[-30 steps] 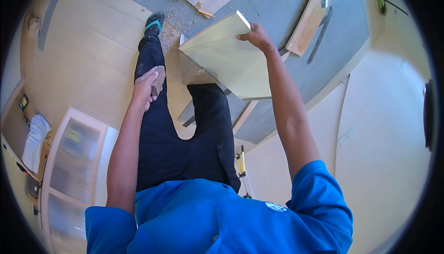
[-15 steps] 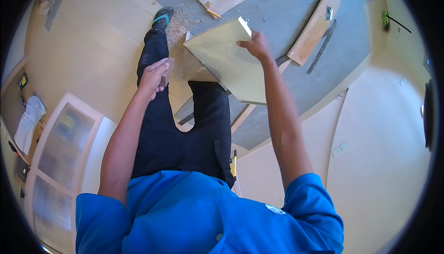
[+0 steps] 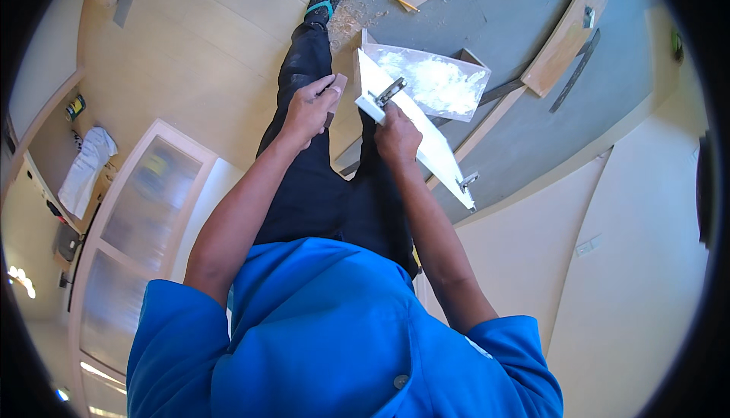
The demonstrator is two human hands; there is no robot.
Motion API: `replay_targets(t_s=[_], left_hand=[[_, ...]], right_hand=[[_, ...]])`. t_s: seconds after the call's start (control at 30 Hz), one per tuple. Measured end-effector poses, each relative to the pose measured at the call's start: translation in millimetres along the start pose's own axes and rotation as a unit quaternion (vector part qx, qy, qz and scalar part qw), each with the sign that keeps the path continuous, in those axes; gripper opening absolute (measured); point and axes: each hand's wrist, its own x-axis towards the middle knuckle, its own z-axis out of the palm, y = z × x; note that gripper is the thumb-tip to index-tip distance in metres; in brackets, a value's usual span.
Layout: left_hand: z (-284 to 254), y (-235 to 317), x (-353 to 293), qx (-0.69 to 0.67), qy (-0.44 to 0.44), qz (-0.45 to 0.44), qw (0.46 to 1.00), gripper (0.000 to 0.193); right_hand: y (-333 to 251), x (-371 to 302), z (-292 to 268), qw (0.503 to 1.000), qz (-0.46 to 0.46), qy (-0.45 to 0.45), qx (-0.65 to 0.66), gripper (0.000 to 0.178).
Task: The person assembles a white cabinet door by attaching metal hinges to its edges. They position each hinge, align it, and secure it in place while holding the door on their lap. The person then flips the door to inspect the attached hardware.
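Note:
My right hand grips a long white panel turned on its edge in front of my legs. A metal hinge sits near the panel's far end, just above that hand, and a second hinge is at the near end. My left hand holds a small brown block close to the panel's far corner; I cannot tell whether it touches the panel.
Beyond the panel, an open box with a clear plastic bag lies on a grey floor mat. A wooden board lies at the right, sawdust by my shoe. A glass-fronted white door lies at the left.
The panel, held flat and high by my right hand, has come down and turned on edge, showing its hinges. My left hand rose from my thigh to the panel's far end.

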Motion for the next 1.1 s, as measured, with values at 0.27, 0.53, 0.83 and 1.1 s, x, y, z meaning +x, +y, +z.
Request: replay_targets(t_s=[0.27, 0.53, 0.83, 1.1], left_hand=[[-7, 12, -9, 0.100, -0.022, -0.049, 0.993, 0.048], [3, 2, 18, 0.260, -0.047, 0.042, 0.964, 0.048], [16, -39, 129, 0.340, 0.032, 0.092, 0.935, 0.040], [4, 17, 82, 0.115, -0.042, -0.025, 0.992, 0.037]], right_hand=[[-14, -12, 18, 0.997, 0.000, -0.071, 0.020, 0.047], [-21, -17, 22, 0.998, 0.008, -0.058, 0.036, 0.051], [-21, -20, 19, 0.998, 0.001, -0.059, 0.020, 0.058], [-20, -18, 23, 0.998, 0.013, -0.059, 0.020, 0.059]])
